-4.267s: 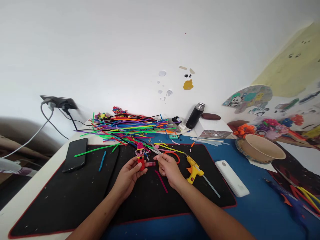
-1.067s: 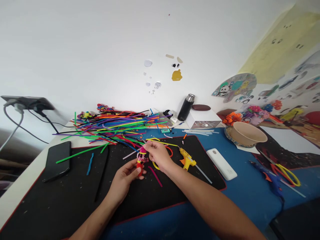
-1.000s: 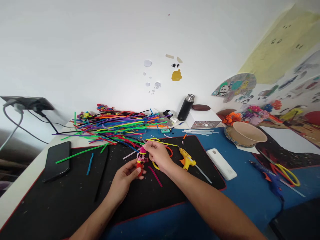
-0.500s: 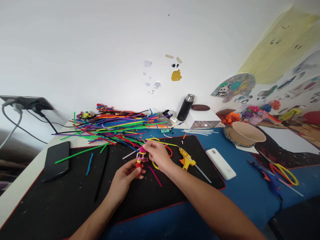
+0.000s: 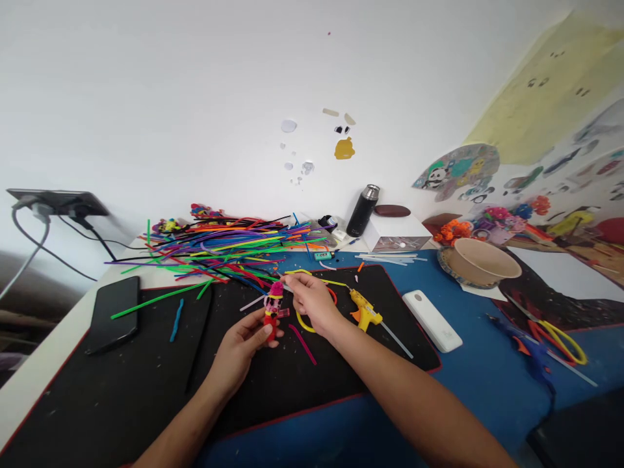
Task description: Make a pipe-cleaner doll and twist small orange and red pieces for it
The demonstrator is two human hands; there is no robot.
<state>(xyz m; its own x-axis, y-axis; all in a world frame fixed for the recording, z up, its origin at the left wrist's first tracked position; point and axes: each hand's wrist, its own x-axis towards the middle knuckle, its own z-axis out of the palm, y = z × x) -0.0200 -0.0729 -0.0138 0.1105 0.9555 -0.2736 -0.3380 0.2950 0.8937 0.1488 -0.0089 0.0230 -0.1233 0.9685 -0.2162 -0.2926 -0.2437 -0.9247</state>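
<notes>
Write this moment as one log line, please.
left hand: holds figure upright | right hand: fingertips at figure's head | glue gun: lying on mat, right of hands

Glue gun (image 5: 364, 316) lies right of the figurine (image 5: 272, 309).

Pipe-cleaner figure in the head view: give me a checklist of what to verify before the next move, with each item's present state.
1. Left hand grips the figure at its red lower part: ok.
2. Figure upright: ok.
3. Right hand at the figure's head: ok.
4. What the right fingertips pinch: cannot tell.
5. Yellow glue gun lies apart from both hands on the black mat: ok.
6. Loose pink stick clear of the figure: ok.
</notes>
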